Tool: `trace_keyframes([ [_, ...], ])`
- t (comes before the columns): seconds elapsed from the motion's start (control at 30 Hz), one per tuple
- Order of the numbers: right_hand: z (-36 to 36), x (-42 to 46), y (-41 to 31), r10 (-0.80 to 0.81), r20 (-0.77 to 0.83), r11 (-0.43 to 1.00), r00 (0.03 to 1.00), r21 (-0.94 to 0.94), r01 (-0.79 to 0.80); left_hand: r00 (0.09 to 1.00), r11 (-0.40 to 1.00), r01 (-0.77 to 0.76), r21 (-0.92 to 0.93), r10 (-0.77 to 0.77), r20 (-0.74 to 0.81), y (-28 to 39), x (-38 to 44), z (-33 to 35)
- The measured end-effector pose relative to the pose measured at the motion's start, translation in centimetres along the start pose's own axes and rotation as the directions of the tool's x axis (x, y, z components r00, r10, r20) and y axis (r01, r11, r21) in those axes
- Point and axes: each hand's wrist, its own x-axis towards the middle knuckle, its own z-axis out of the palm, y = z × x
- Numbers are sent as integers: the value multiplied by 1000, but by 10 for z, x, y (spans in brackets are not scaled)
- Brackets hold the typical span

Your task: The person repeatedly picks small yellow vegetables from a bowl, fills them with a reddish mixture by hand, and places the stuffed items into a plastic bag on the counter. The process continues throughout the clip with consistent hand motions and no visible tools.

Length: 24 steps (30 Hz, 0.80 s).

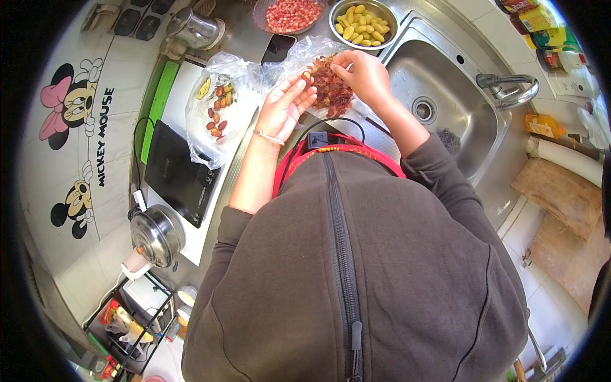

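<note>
My left hand holds a small reddish-brown oval fruit, perhaps a jujube, between thumb and fingers. Part of it shows yellow. My right hand is above a heap of reddish-brown peels, its fingertips pinched together. Whether a scrap of peel is between them cannot be made out. The peels lie on a clear plastic bag. Left of my left hand, another clear plastic bag carries several similar fruits and a few yellowish pieces. Beyond the peels stands a steel bowl of yellow, skinless-looking fruits.
A glass bowl of pomegranate seeds and a dark phone are at the back. Right is a steel sink with a faucet. An induction cooktop and a lidded pot stand left. A black cable loops before my waist.
</note>
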Motion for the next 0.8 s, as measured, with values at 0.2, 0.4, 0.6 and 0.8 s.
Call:
trace_keyframes([
  [0.2,-1,1,-9,-93,100,931,991,362,51,995,984,-68,162,77,-55,2,-1,14],
  [0.4,-8,-3,-17,-74,226,915,971,403,-24,973,853,-171,493,226,-52,4,-2,22],
  [0.6,-10,-9,-27,-111,164,961,980,268,64,929,620,-270,736,369,30,2,-3,24],
  [0.8,-12,-11,-27,-105,182,950,978,310,44,940,640,-296,709,326,98,11,-9,31],
])
